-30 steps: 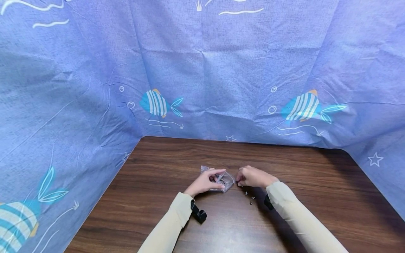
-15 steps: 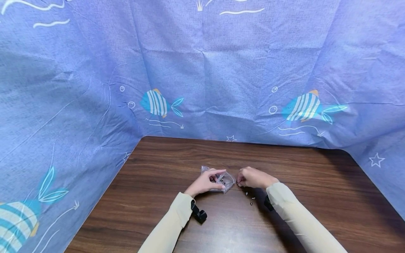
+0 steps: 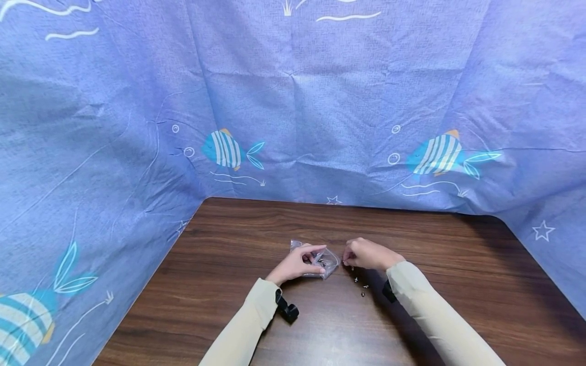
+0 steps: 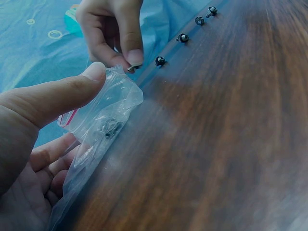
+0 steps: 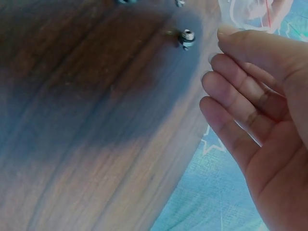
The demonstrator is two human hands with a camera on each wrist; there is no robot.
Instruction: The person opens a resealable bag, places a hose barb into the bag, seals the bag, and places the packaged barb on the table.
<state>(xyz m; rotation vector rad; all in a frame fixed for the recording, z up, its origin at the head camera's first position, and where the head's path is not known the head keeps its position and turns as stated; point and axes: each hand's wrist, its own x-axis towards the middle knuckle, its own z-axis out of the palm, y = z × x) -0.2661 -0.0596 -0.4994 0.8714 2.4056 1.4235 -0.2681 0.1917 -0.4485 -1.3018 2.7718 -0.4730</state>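
My left hand (image 3: 297,262) grips a clear zip bag (image 4: 126,96) with a red seal line, thumb on one side of its mouth and fingers against the other. Several small dark metal screws (image 4: 111,129) lie inside the bag. Just beyond the bag's mouth, my right hand (image 3: 368,254) pinches one small screw (image 4: 132,69) between thumb and forefinger. Its other fingers are bent loosely, as the right wrist view shows. More loose screws (image 4: 182,38) sit in a rough row on the table, nearest one (image 5: 186,38) close to my right fingertips.
Dark wood-grain table (image 3: 238,229) lies under both hands. A blue fabric curtain (image 3: 339,101) printed with fish hangs behind its far edge and at the sides. A black wrist strap mount (image 3: 288,309) sits at my left cuff.
My right hand has shifted slightly up from the table, and another loose screw shows below its fingers than half a second ago. My left hand and the bag stay in place.
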